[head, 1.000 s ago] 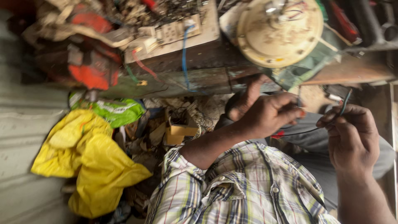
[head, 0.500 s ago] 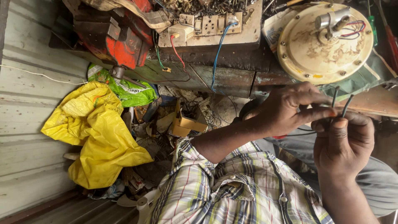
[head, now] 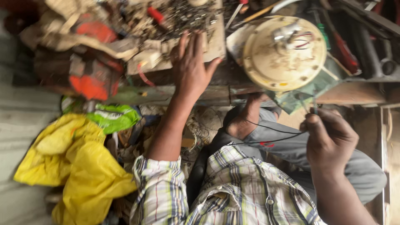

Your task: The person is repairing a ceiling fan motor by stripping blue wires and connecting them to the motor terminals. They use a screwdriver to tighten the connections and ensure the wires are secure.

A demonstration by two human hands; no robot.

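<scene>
Left hand [head: 192, 66] is stretched out with fingers spread flat over the cluttered wooden surface [head: 216, 79], near a beige board of switches and sockets [head: 166, 58], grasping nothing. I judge it is searching for a part. Further right stands the round cream metal motor housing [head: 284, 53]. Right hand [head: 329, 139] is clenched around thin black wires [head: 271, 135] beside the knee; it must keep them steady
</scene>
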